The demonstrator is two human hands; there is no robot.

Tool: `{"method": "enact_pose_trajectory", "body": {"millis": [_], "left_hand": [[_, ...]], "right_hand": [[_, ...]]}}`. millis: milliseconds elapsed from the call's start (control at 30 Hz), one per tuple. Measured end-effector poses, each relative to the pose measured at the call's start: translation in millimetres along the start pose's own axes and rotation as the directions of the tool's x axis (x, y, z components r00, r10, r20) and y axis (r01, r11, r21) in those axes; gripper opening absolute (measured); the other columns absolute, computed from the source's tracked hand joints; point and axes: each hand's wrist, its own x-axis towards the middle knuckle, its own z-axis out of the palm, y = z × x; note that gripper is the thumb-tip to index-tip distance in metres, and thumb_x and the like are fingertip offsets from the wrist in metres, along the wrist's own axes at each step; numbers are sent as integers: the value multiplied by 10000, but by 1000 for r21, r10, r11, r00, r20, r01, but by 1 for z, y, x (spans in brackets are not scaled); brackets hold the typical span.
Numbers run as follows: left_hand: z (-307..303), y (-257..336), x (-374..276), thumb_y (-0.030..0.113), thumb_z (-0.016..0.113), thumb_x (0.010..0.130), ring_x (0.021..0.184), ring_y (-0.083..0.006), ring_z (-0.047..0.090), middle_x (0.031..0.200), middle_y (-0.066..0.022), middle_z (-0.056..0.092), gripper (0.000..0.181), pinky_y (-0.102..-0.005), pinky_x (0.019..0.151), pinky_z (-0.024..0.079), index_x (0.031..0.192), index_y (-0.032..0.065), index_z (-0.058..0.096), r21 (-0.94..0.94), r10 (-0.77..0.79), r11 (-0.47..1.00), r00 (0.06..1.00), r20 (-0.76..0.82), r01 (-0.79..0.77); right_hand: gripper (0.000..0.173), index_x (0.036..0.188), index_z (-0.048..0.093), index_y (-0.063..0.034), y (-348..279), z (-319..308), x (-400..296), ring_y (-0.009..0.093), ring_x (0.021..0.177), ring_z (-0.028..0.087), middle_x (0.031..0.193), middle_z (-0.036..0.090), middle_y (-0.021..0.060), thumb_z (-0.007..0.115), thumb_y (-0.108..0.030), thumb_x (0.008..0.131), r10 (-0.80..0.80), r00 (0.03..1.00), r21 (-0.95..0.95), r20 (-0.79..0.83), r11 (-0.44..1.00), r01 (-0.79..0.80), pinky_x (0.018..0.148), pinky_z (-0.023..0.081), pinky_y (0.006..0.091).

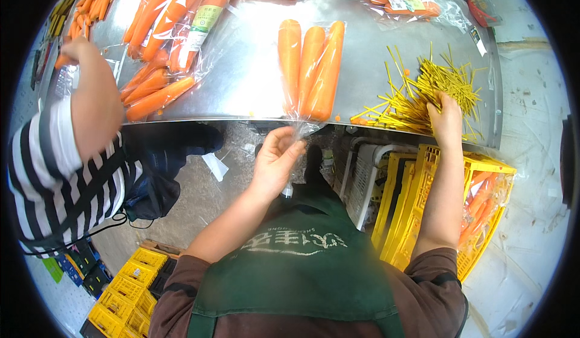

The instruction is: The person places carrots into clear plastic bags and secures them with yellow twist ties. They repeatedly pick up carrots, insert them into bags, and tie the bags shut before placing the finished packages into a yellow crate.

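My left hand (pixel 277 159) pinches the gathered neck of a clear plastic bag (pixel 301 128) just off the table's front edge. Inside that bag, three carrots (pixel 310 70) lie side by side on the steel table (pixel 253 38). Over at the right, my right hand (pixel 446 116) reaches into a loose heap of yellow twist ties (pixel 448 79), with its thumb and fingertips touching them. Whether a tie is between those fingers is too small to tell.
Bagged carrots (pixel 167 20) lie at the back left, more bagged carrots (pixel 408 2) at the back right. A co-worker in a striped shirt (pixel 68 165) works at left beside loose carrots (pixel 97 2). Yellow crates (pixel 421 202) stand below right; stacked yellow crates (pixel 127 292) sit behind left.
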Motion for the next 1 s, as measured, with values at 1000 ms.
{"method": "enact_pose_trajectory", "body": {"millis": [1000], "left_hand": [[5,22,-12,203,592,933,831,-186,633,980,-103,641,369,-325,709,533,1270,81,506,-469,-414,804,910,1,366]], "right_hand": [[119,997,636,-37,-151,10,-125,152,730,657,896,687,114,630,-92,891,117,754,759,646,-196,-621,636,540,258]]}}
